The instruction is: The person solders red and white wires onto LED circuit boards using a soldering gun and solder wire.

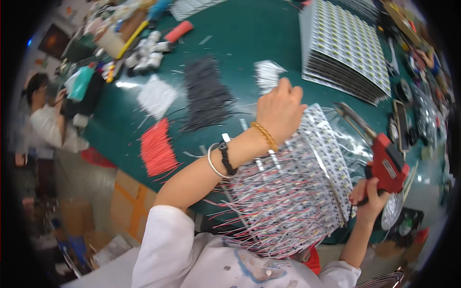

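My left hand [281, 111], with bracelets on its wrist, is closed beside a small bundle of white wires [266, 76]. Whatever its fingertips may pinch is hidden. My right hand [370, 198] grips a red and black pistol-shaped tool [388, 165] by the handle; its long metal front end points up and left. Below and between my hands lies a sheet of small circuit boards [297, 182], with many red, white and dark wires sticking out toward me. Bundles of red wires [158, 149], black wires [205, 93] and white wires [157, 96] lie left of my left hand.
A tall stack of board panels [348, 45] stands at the right back of the green table [240, 33]. White spools [146, 53] and a red roll [178, 31] lie at the left back. Another person [50, 113] sits beyond the left edge. A cardboard box [128, 199] stands below that edge.
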`<state>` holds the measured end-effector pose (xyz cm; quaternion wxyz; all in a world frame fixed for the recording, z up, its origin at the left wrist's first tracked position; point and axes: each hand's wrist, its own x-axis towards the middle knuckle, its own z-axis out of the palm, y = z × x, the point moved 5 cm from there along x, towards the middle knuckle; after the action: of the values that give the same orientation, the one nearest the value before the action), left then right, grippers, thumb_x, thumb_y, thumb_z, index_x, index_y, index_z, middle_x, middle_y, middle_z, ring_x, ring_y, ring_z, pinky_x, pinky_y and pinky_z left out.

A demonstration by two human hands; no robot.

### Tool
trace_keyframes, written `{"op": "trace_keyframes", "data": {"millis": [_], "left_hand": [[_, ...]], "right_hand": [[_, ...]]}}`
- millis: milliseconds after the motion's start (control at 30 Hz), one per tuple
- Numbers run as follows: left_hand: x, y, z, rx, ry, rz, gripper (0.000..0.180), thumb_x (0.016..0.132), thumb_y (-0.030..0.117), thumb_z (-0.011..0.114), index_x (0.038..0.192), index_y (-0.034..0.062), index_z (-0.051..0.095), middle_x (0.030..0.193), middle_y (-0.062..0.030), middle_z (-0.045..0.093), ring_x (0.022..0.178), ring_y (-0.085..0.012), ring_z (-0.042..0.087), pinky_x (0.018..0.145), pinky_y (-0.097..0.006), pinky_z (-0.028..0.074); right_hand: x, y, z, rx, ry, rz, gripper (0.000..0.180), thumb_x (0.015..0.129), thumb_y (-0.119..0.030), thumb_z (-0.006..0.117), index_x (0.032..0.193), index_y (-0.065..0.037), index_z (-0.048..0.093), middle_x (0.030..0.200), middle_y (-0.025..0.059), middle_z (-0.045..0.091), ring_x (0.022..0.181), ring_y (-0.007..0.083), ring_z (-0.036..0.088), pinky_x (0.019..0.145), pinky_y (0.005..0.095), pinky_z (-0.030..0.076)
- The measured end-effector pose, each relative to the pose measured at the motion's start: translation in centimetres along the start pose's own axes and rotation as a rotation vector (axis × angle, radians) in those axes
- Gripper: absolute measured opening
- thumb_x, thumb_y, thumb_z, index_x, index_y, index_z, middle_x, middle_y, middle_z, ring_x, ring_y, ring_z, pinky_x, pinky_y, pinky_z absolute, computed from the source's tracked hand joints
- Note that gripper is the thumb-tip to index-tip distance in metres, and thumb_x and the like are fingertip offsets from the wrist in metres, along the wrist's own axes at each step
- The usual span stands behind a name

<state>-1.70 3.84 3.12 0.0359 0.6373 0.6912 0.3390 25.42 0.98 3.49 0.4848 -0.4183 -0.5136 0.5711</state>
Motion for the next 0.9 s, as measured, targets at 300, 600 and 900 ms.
{"op": "trace_keyframes", "data": {"millis": [300, 600, 900], "left_hand": [[-2.9, -11.7, -9.6, 0.583, -0.059, -0.014, 0.008, 0.073, 0.012, 0.066, 0.078, 0.0062, 0.063, 0.078, -0.0094, 0.06, 0.081, -0.0279, 0.054, 0.072, -0.039, 0.042], [-2.9, -12.9, -8.7, 0.453, -0.032, -0.001, 0.004, 0.076, 0.007, 0.063, 0.079, 0.0052, 0.06, 0.076, -0.0083, 0.059, 0.082, -0.0285, 0.053, 0.073, -0.039, 0.04], [-2.2, -13.0, -9.6, 0.502, 0.054, 0.035, 0.011, 0.075, 0.01, 0.066, 0.084, 0.0076, 0.06, 0.081, -0.0054, 0.062, 0.083, -0.0251, 0.054, 0.072, -0.038, 0.039]], "right_hand": [[-0.2, -1.1, 0.0, 0.027, -0.039, -0.044, 0.039, 0.089, -0.015, 0.054, 0.117, 0.011, 0.043, 0.049, 0.0033, 0.044, 0.035, 0.0098, 0.039, 0.036, 0.0232, 0.035], [-0.5, -1.6, 0.2, -0.038, -0.001, -0.048, 0.035, 0.087, -0.007, 0.054, 0.115, 0.011, 0.044, 0.05, 0.004, 0.045, 0.036, 0.0097, 0.04, 0.038, 0.0235, 0.035], [-0.4, -1.5, 0.0, -0.051, -0.014, -0.061, 0.035, 0.087, -0.006, 0.052, 0.116, 0.011, 0.044, 0.049, 0.0038, 0.045, 0.036, 0.0098, 0.04, 0.038, 0.0231, 0.035]]}}
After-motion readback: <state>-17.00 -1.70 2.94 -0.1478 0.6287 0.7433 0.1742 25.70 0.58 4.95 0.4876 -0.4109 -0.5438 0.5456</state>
